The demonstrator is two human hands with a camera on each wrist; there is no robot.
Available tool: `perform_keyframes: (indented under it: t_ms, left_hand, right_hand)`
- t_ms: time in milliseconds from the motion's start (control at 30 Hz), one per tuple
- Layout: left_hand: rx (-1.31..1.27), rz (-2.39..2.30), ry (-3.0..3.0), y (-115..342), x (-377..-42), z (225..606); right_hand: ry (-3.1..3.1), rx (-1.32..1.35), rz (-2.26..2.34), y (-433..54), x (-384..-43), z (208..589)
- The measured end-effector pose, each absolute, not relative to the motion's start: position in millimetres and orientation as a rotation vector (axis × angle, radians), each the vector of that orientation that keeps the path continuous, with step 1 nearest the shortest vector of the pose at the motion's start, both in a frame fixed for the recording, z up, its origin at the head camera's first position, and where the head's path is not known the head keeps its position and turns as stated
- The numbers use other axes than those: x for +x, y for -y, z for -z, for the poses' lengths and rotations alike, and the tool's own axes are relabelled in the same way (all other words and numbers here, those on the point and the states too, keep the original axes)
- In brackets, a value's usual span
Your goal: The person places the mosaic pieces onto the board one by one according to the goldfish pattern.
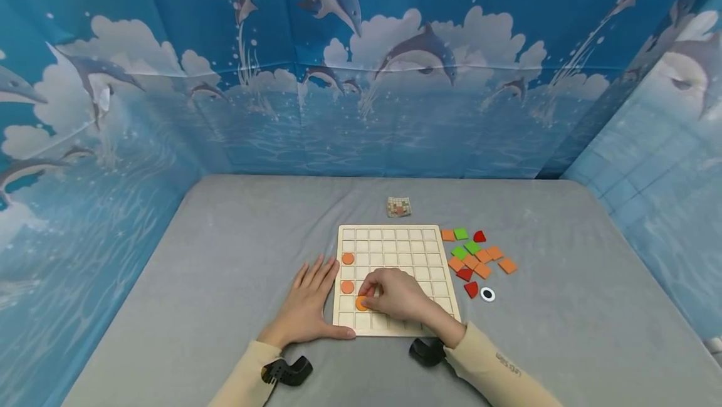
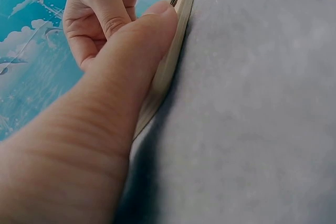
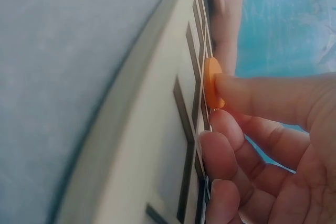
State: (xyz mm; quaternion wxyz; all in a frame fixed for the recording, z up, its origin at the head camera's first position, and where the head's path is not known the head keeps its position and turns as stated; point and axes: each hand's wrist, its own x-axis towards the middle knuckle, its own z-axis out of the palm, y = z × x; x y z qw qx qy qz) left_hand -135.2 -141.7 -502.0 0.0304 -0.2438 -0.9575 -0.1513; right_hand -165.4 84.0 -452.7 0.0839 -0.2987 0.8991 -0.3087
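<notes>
A pale wooden board (image 1: 403,259) with a grid of square recesses lies on the table. My right hand (image 1: 396,294) pinches an orange disc (image 1: 361,303) between thumb and fingers, low over the board's second column from the left. In the right wrist view the orange disc (image 3: 212,83) stands tilted at the grid, under the thumb. Two orange discs (image 1: 347,286) sit in the leftmost column. My left hand (image 1: 307,303) lies flat with fingers spread at the board's left edge, its thumb along the near-left corner. In the left wrist view that thumb (image 2: 152,22) rests against the board's side.
Right of the board lie loose orange squares (image 1: 507,265), green squares (image 1: 460,233), red quarter-round pieces (image 1: 470,289) and a white disc with a black centre (image 1: 487,295). Behind the board is a small patterned card (image 1: 398,207). Dolphin-print curtains surround the grey table (image 1: 254,225).
</notes>
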Motion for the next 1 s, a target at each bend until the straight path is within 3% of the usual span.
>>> perform_keyframes:
  t_ms: [1000]
  left_hand:
    - [-0.757, 0.483, 2.913, 141.9, -133.4, 502.3]
  right_hand:
    - [-2.653, -0.921, 0.966, -87.1, -163.2, 455.7]
